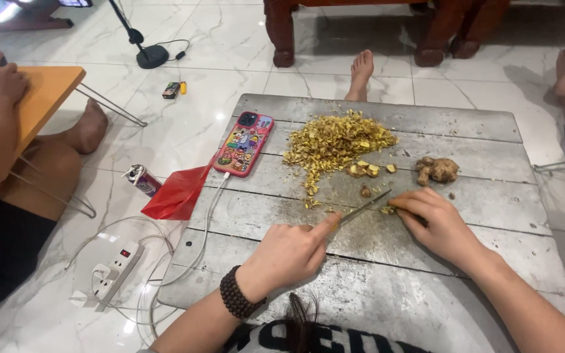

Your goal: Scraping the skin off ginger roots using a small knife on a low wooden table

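Head view: left hand grips the knife, forefinger along its spine for control. Right hand pins a small root piece beneath the blade, near the board centre, chopped pile beyond.

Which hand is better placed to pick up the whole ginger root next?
Probably the right hand. It rests just below the ginger root with bare board between them, pinning only a small piece. The left hand grips the knife and sits farther away.
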